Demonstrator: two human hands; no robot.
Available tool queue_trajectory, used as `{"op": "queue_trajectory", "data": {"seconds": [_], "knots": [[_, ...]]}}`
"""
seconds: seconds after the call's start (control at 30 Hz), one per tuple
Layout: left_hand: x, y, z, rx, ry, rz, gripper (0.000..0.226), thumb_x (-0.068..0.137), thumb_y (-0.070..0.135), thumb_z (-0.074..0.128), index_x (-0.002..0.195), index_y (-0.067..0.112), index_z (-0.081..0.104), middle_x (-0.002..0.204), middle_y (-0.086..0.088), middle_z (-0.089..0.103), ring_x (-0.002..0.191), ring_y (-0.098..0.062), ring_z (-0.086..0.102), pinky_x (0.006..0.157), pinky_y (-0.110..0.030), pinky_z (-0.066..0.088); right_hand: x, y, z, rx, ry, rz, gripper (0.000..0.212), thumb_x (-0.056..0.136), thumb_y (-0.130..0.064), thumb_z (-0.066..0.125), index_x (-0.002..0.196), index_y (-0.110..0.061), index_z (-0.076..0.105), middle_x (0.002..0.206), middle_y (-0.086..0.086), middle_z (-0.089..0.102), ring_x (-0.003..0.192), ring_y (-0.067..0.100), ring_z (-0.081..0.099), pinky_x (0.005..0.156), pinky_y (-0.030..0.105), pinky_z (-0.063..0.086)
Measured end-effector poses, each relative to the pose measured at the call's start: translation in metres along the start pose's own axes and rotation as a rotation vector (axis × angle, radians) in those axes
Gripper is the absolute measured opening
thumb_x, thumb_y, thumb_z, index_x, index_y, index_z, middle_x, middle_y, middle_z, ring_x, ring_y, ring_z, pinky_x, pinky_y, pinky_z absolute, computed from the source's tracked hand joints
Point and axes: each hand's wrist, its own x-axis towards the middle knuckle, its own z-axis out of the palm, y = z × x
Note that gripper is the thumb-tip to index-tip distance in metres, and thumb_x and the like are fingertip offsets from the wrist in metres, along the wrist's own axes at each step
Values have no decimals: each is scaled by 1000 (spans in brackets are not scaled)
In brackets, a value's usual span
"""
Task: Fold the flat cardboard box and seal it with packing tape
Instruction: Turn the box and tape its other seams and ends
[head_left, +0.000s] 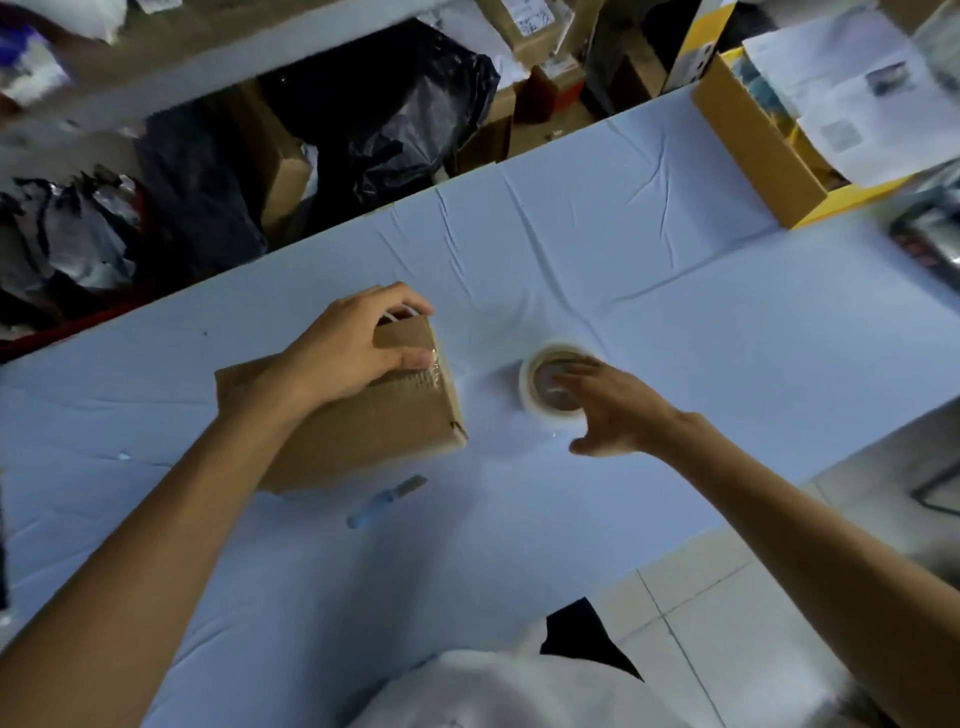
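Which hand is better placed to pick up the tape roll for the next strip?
Right. The right hand is open with its fingertips already on the tape roll, while the left hand is busy gripping the far end of the cardboard box, thumb on the clear tape there.

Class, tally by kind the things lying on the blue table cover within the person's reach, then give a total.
Folded cardboard box: 1
Roll of packing tape: 1
Blue-handled cutter: 1
Total: 3
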Motion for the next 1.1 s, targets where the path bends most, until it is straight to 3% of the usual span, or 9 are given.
{"op": "queue_trajectory", "data": {"seconds": [0.07, 0.2, 0.4, 0.5, 0.63, 0.77, 0.9, 1.0, 1.1], "knots": [[1, 1, 1, -13, 1, -10, 42, 78, 29, 74, 117, 27, 59, 119, 4, 59, 108, -15, 54, 90, -31, 43, 0, 11, 5, -170, -114, -43, 49, 69, -14, 70, 117, -13, 62, 120, 1, 61, 118, 22, 51, 91, 28, 44], [1, 3, 0, -31, -14, -40, 42, 78, 29, 74, 117, 29, 58, 119, 4, 59, 109, -16, 54, 92, -34, 45, 10, 23, 21, -353, 92, -226, 30, 40, -4, 82, 63, -16, 67, 66, -3, 67, 75, 23, 66, 77, 28, 46], [5, 21, -4, -166, -64, -12, 50, 83, 8, 64, 123, 36, 54, 131, 10, 53, 126, -3, 44, 109, -35, 36, 8, -3, -10, -19, 293, -131, 22, 72, -12, 73, 92, -4, 68, 88, 10, 68, 96, 32, 60, 81, 34, 41], [11, 42, 3, -201, 11, 27, 64, 85, 11, 61, 139, 36, 36, 144, 8, 39, 134, -4, 33, 110, -30, 29, 2, -20, -45, 227, 473, -94, 17, 76, -15, 65, 85, -1, 61, 96, 14, 68, 101, 33, 56, 75, 29, 38], [18, 56, 15, -293, -81, -3, 72, 92, 14, 56, 148, 38, 16, 154, 11, 22, 138, -12, 28, 107, -29, 32, -1, -31, -80, 295, 519, -129, 17, 74, -14, 61, 85, -1, 59, 100, 12, 65, 100, 31, 55, 75, 40, 50], [22, 59, 17, -387, 34, 1, 53, 93, 15, 55, 141, 28, 36, 137, 7, 47, 121, -8, 51, 99, -28, 45, -3, -37, -94, 286, 533, -148, 22, 74, -9, 63, 93, 0, 63, 101, 12, 66, 95, 30, 58, 76, 42, 51], [24, 57, 10, -306, 220, 17, 27, 92, 24, 59, 118, 22, 58, 108, 7, 64, 99, -3, 60, 79, -12, 47, -8, -44, -100, 307, 521, -166, 18, 76, -6, 66, 92, 1, 61, 92, 7, 61, 84, 27, 54, 71, 38, 48], [27, 51, 3, -262, 223, 27, 15, 88, 24, 64, 102, 19, 62, 97, 6, 66, 92, -7, 63, 79, -16, 49, -13, -51, -108, 352, 534, -168, 18, 78, -4, 66, 94, 1, 61, 80, -1, 52, 75, 21, 46, 62, 11, 40], [28, 48, -4, -243, 221, 78, 5, 88, 18, 65, 87, 14, 62, 87, 3, 65, 85, -11, 62, 76, -20, 48, -16, -54, -113, 347, 501, -168, 22, 79, -6, 67, 100, -2, 62, 76, -4, 44, 73, 17, 39, 55, 9, 32]]}}
